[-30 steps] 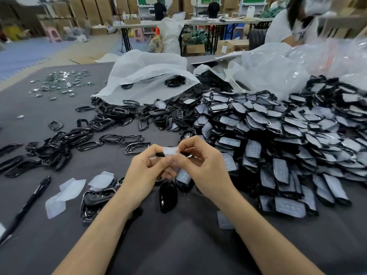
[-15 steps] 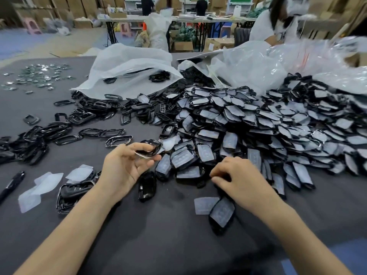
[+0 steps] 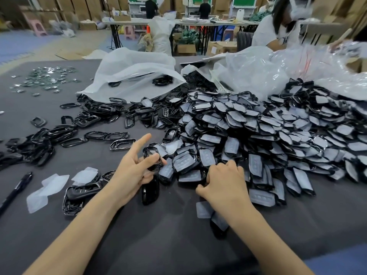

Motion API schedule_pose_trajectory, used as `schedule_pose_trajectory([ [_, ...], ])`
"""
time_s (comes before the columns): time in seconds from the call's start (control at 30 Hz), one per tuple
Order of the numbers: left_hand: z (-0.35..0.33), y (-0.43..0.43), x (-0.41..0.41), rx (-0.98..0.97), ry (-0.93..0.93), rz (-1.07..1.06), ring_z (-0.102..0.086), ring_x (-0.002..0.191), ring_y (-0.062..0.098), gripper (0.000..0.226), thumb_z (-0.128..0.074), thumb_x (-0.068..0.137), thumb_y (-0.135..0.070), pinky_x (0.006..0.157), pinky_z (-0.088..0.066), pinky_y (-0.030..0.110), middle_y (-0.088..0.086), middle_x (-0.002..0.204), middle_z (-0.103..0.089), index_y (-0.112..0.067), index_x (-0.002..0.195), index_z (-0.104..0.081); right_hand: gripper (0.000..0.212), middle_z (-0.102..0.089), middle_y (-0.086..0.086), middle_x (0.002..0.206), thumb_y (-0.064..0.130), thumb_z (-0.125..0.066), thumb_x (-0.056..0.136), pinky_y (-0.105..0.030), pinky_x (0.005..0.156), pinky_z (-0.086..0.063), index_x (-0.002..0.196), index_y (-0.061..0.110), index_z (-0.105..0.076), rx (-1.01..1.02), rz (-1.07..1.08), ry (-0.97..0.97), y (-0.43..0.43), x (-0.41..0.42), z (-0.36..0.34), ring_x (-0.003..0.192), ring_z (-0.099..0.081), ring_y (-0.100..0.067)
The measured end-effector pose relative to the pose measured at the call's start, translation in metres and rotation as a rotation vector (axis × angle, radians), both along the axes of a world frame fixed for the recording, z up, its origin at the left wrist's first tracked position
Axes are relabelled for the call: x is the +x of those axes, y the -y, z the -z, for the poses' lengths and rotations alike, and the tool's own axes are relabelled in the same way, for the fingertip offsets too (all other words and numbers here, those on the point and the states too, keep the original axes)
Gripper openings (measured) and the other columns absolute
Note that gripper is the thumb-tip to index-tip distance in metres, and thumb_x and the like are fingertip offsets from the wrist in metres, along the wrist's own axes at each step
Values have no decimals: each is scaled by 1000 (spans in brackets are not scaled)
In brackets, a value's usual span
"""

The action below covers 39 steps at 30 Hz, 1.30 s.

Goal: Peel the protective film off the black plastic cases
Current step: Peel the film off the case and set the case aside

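Observation:
A big heap of black plastic cases [image 3: 268, 135] with grey-white film on them fills the right half of the grey table [image 3: 158, 245]. My left hand [image 3: 133, 171] holds one black case [image 3: 152, 155] between thumb and middle fingers, index finger pointing out straight. My right hand [image 3: 224, 183] lies knuckles-up at the heap's near edge, fingers curled down onto the filmed cases; its fingertips are hidden. A bare glossy case [image 3: 150, 192] lies under my left hand. A loose film piece [image 3: 203, 210] and a filmed case [image 3: 218, 225] lie by my right wrist.
Peeled film pieces [image 3: 49, 188] and a black pen [image 3: 16, 190] lie at the near left. Black ring frames [image 3: 41, 139] spread across the left. A white bag [image 3: 135, 76] and clear bags [image 3: 258, 76] lie behind. Small metal parts [image 3: 45, 78] are far left. A person [image 3: 276, 28] sits far right.
My hands, together on one case a second ago, have parted. The left hand keeps the case. The right hand went down to the heap's edge and has pushed further in.

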<state>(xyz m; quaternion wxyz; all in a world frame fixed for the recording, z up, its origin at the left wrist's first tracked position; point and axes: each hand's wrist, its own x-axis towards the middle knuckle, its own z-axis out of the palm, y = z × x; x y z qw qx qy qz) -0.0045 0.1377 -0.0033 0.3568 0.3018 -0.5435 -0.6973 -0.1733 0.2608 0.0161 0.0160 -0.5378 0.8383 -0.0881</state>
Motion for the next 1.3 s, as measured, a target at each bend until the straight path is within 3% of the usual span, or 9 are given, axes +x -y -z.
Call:
schedule_pose_trajectory([
  [0.17,1,-3,-3,-45,-21,-3,-27,40,8,23,-61,80,-25,37,-25,15,9,70,-67,-20,102,-66,15,-52,6,90,30,-56,86,-29,80,-24,80,20,-48,-24,-25,75,-2,0,0,93,-29,-16],
  [0.27,0,-4,-2,-99,14,-38,-32,50,14,14,-56,87,-22,37,-23,17,4,61,-62,-14,94,-64,21,-52,6,83,25,-57,88,-26,74,-38,74,21,-41,-126,-9,201,-13,-6,-4,89,-41,-14],
  [0.33,0,-4,-2,-162,82,-79,-38,42,13,14,-49,97,-17,36,-26,15,-2,58,-57,-14,90,-60,25,-55,4,73,23,-62,87,-25,62,-42,72,22,-43,-232,14,320,-18,-11,-10,71,-50,-12],
  [0.53,3,-7,-5,-238,242,-103,-43,46,1,28,-38,103,-15,41,-36,14,-9,56,-52,-22,84,-57,18,-56,13,52,20,-76,80,-8,48,-36,68,17,-63,-519,-81,1054,-2,-3,-19,46,-46,2],
  [0.77,4,0,0,-206,165,-20,-37,48,10,20,-41,74,-13,47,-36,15,-3,49,-41,-28,79,-54,28,-61,-7,74,-10,-62,85,-21,53,-48,102,11,-57,-579,-136,1465,24,12,-2,58,-60,-13],
  [0.9,7,-1,0,-319,215,-75,-41,50,8,16,-43,83,-22,49,-36,16,-5,52,-48,-21,94,-55,19,-72,-8,83,-12,-61,85,-22,74,-54,87,7,-65,-691,-209,1409,20,12,2,79,-71,-18],
  [1.03,3,-6,0,-378,195,-137,-40,49,6,18,-43,93,-19,48,-35,13,-6,50,-48,-23,88,-60,41,-68,-7,97,-20,-60,81,-28,86,-54,71,19,-68,-813,-248,1179,15,16,5,96,-68,-22],
  [1.2,1,-10,-2,-366,179,-147,-40,49,4,28,-40,100,-2,49,-35,12,-10,49,-44,-19,85,-57,47,-64,7,92,-17,-63,79,-17,79,-50,71,28,-70,-948,-338,1112,11,17,5,89,-64,-10],
  [1.3,-1,-11,-2,-328,156,-151,-40,48,5,35,-37,98,0,48,-34,12,-10,49,-44,-21,80,-58,26,-66,6,91,0,-64,79,-21,78,-53,70,24,-69,-981,-338,1234,9,17,2,87,-64,-11],
])
